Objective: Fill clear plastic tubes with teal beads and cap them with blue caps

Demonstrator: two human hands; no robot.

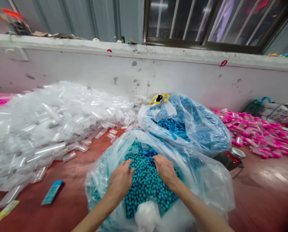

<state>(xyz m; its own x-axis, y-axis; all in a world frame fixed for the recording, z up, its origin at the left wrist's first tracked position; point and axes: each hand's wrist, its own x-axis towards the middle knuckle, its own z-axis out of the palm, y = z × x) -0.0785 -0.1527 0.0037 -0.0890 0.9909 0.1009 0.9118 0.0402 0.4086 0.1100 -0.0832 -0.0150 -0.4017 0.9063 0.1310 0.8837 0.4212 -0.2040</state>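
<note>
A clear plastic bag (102,175) full of small teal beads (146,185) stands in front of me on the red table. Both hands are inside its mouth. My left hand (121,180) rests palm down on the beads with its fingers curled into them. My right hand (165,169) lies on the beads too, its fingertips dug in near some blue pieces and small clear tubes (140,149) at the far side of the pile. Whether either hand holds beads is hidden.
Behind stands a second bag (206,129) of blue parts with a yellow tie (158,98). A big heap of clear plastic tubes (42,125) fills the left; filled pink tubes (257,133) lie right. A blue packet (52,192), a metal-lidded jar (231,158) and a white wall (144,74) are nearby.
</note>
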